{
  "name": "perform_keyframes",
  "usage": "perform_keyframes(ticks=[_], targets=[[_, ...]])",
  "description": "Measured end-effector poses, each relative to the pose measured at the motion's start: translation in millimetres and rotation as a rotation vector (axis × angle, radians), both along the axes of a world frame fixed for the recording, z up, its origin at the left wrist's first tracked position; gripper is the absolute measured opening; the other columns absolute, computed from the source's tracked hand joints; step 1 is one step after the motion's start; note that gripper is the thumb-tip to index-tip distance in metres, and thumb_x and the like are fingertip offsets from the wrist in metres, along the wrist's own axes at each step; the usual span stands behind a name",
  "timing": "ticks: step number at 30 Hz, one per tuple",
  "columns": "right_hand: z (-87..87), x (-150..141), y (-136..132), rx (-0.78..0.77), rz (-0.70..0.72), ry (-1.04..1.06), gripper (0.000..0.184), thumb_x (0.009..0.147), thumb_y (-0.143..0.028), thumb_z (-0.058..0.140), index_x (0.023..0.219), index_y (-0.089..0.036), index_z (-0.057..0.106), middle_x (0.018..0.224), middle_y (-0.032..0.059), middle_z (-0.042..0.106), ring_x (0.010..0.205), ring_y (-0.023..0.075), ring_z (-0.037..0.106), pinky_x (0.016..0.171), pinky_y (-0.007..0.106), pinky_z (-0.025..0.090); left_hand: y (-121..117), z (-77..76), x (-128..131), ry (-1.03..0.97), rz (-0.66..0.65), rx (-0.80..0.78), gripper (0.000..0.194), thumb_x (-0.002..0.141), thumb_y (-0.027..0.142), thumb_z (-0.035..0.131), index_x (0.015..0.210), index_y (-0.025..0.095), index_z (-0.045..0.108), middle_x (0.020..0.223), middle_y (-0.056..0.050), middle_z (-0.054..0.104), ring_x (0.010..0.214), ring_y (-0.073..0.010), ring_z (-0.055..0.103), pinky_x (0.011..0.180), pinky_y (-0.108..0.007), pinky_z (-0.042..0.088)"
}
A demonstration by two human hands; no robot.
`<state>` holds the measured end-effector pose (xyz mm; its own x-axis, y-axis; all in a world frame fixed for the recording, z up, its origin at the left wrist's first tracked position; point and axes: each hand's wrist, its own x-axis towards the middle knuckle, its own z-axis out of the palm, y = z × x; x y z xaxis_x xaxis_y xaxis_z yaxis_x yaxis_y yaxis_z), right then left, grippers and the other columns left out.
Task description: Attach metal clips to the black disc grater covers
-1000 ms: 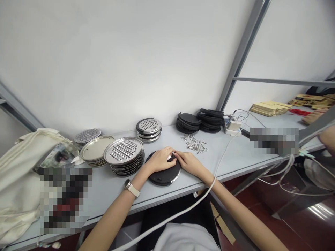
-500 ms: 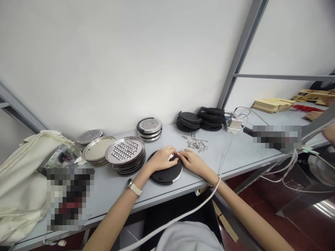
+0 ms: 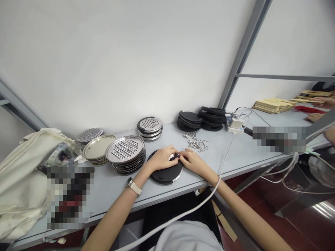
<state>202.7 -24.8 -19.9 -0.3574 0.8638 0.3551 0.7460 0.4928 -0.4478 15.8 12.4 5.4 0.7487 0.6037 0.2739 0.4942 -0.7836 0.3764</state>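
Note:
A black round disc (image 3: pixel 167 174) with a strip of silver metal rim at its lower right lies on the table in front of me. My left hand (image 3: pixel 162 159) rests over its upper part, fingers curled toward the far right edge. At that edge the fingertips of my right hand (image 3: pixel 190 159) pinch together, meeting the left ones. A tiny shiny metal piece (image 3: pixel 177 155) shows between the fingertips; its shape is mostly hidden. Something small and white (image 3: pixel 171 157) peeks out by my left thumb. Just behind my right hand lies a loose pile of metal clips (image 3: pixel 196 143).
A stack of round metal graters (image 3: pixel 125 150) and a stack of plain metal discs (image 3: pixel 99 148) stand left. Further back are more graters (image 3: pixel 150 124) and stacked black rings and discs (image 3: pixel 190 118). A white cable (image 3: pixel 195 209) crosses above my right forearm. A co-worker's hands (image 3: pixel 326 103) are far right.
The small metal piece between my fingertips now shows more, and my right fingers have shifted slightly. The disc stays in place. A co-worker's hand has come up at far right with a wooden piece.

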Motion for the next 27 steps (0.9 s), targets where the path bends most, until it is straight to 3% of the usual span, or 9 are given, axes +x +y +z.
perform_keyframes(ticks=[15, 19, 21, 23, 27], targets=[[-1.2, 1.1, -0.3, -0.010, -0.015, -0.001, 0.030, 0.095, -0.020, 0.041, 0.069, -0.018, 0.055, 0.062, 0.0019, 0.053, 0.065, 0.0166, 0.048, 0.063, 0.028, 0.035, -0.8, 0.4, 0.1, 0.001, -0.016, -0.019, 0.019, 0.085, 0.027, 0.053, 0.100, 0.019, 0.062, 0.096, -0.003, 0.059, 0.083, -0.0162, 0.059, 0.077, -0.027, 0.047], [-1.0, 1.3, 0.0, 0.003, -0.009, -0.020, 0.030, 0.094, -0.018, 0.041, 0.067, -0.018, 0.053, 0.060, 0.0010, 0.050, 0.065, 0.0167, 0.048, 0.063, 0.028, 0.035, -3.5, 3.2, -0.1, -0.063, 0.011, -0.023, 0.032, 0.085, 0.025, 0.053, 0.116, 0.019, 0.053, 0.105, -0.006, 0.058, 0.091, -0.0184, 0.058, 0.080, -0.030, 0.048], [-1.2, 1.7, 0.6, 0.006, -0.010, -0.036, 0.031, 0.094, -0.018, 0.041, 0.064, -0.019, 0.051, 0.058, 0.0007, 0.048, 0.066, 0.0174, 0.049, 0.063, 0.028, 0.035, -5.6, 9.8, 1.2, -0.153, 0.014, -0.063, 0.031, 0.089, 0.024, 0.047, 0.120, 0.018, 0.050, 0.107, -0.006, 0.058, 0.093, -0.0178, 0.058, 0.083, -0.030, 0.047], [-1.7, 2.3, 1.2, 0.007, -0.005, -0.035, 0.032, 0.094, -0.018, 0.040, 0.065, -0.019, 0.052, 0.058, 0.0012, 0.049, 0.067, 0.0181, 0.049, 0.063, 0.029, 0.036, -10.9, 22.9, 3.4, -0.254, -0.028, -0.109, 0.024, 0.094, 0.021, 0.036, 0.108, 0.018, 0.056, 0.100, -0.006, 0.061, 0.091, -0.0165, 0.058, 0.085, -0.031, 0.046], [-1.8, 3.3, 1.0, -0.009, 0.032, 0.020, 0.028, 0.095, -0.020, 0.041, 0.072, -0.019, 0.057, 0.066, 0.0034, 0.058, 0.070, 0.0190, 0.051, 0.070, 0.030, 0.039, -44.9, 67.3, 3.0, -0.425, -0.218, -0.164, 0.027, 0.094, 0.020, 0.037, 0.094, 0.017, 0.064, 0.083, -0.004, 0.062, 0.080, -0.0154, 0.059, 0.079, -0.030, 0.048]])
